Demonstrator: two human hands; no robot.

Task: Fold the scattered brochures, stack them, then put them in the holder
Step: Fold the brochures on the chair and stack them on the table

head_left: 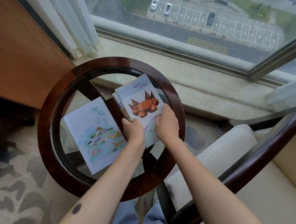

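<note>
A small stack of folded brochures lies on the round glass table (177, 104), right of centre. Its top one is the crab brochure (141, 96), white with an orange crab picture. My left hand (133, 130) grips the stack's near left edge, fingers curled round it. My right hand (167, 122) holds the right edge, thumb on the cover. A second brochure with a blue-green landscape drawing (94, 133) lies flat to the left, apart from both hands. No holder is in view.
The table has a dark wooden rim and crossed legs under the glass. A cream armchair with a dark wooden arm (247, 157) stands to the right. A stone window sill (201, 77) and white curtains (66, 13) lie beyond; a wooden panel (23, 45) is left.
</note>
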